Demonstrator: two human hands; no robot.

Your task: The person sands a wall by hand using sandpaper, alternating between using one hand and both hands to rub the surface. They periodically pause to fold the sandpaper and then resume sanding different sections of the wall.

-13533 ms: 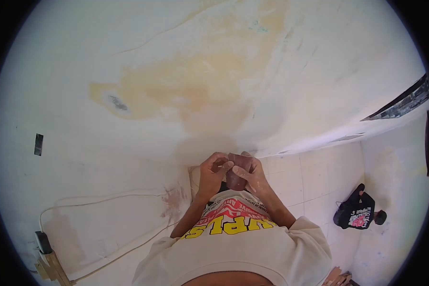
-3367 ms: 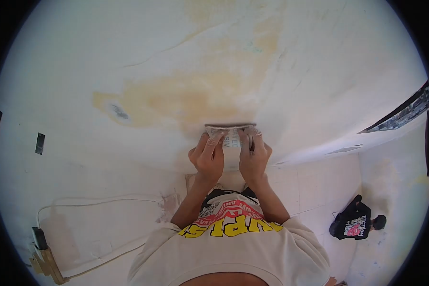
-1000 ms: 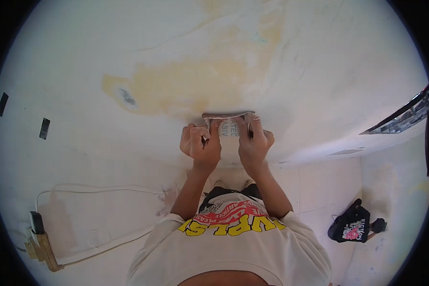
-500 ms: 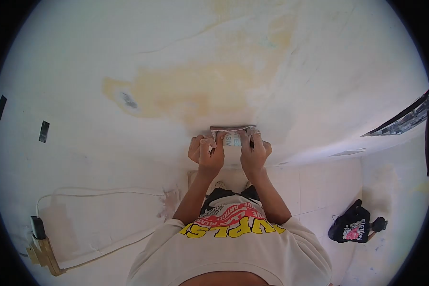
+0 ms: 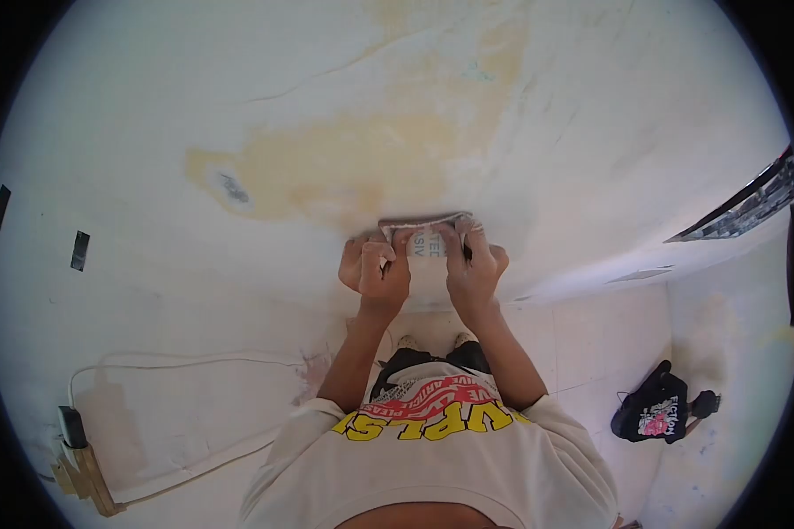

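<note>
A cream shirt [image 5: 432, 458] with yellow lettering fills the near edge, and both bare forearms reach forward from it. The left hand [image 5: 375, 269] and right hand [image 5: 475, 267] sit side by side, fingers curled and clamped on a folded sheet [image 5: 426, 242]. It is probably sandpaper, though its grit side is hidden. The sheet is pressed against the white wall [image 5: 194, 97], at the lower edge of a yellowish patch [image 5: 353, 163]. Farther off, a black bag [image 5: 657, 413] lies on the tiled floor [image 5: 582, 344], and a white cable [image 5: 168, 363] loops low at left.

White wall [image 5: 238, 106] with a yellowish stain [image 5: 344, 167] above pale tiled floor [image 5: 591, 335].
</note>
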